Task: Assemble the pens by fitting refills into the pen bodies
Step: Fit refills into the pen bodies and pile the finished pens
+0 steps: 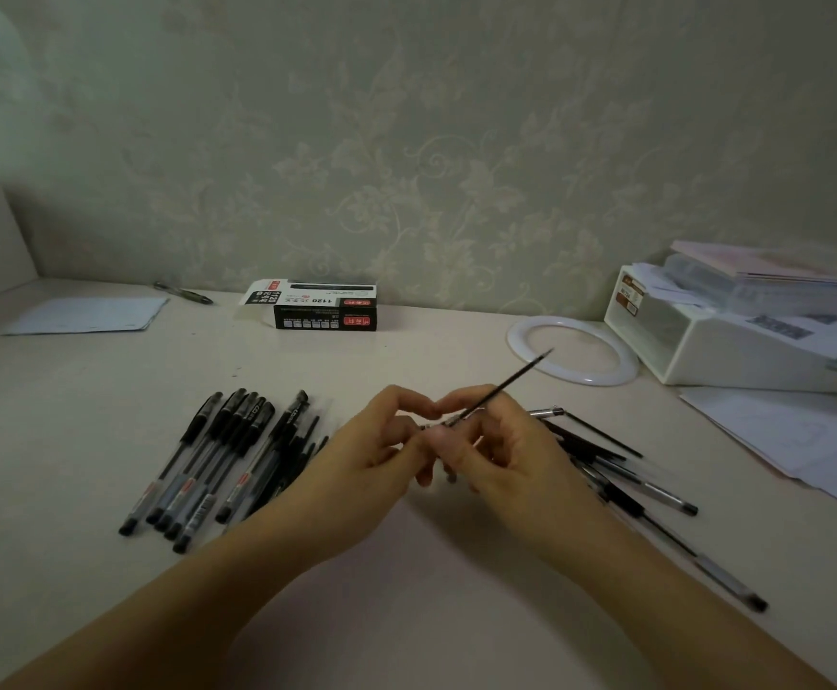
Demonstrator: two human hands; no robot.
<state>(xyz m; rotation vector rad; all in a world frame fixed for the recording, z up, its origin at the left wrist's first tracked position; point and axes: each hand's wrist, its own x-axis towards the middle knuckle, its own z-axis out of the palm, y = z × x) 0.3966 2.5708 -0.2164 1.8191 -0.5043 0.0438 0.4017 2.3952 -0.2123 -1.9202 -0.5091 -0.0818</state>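
Note:
Both hands meet above the middle of the table. My right hand (501, 440) pinches a thin black refill (511, 383) that points up and to the right. My left hand (381, 440) has its fingertips curled against the refill's lower end, where a small silvery part (449, 420) shows between the fingers. A row of several capped black pens (217, 460) lies on the table to the left. To the right, partly hidden behind my right hand, lies a loose pile of pen bodies and refills (620, 465).
A black-and-white pen box (324, 306) stands at the back by the wall. A white ring (573, 351) and a white tray of papers (735, 336) sit at the back right. Loose sheets (805, 440) lie at the right edge, a paper (88, 316) and a pen (182, 292) at the back left.

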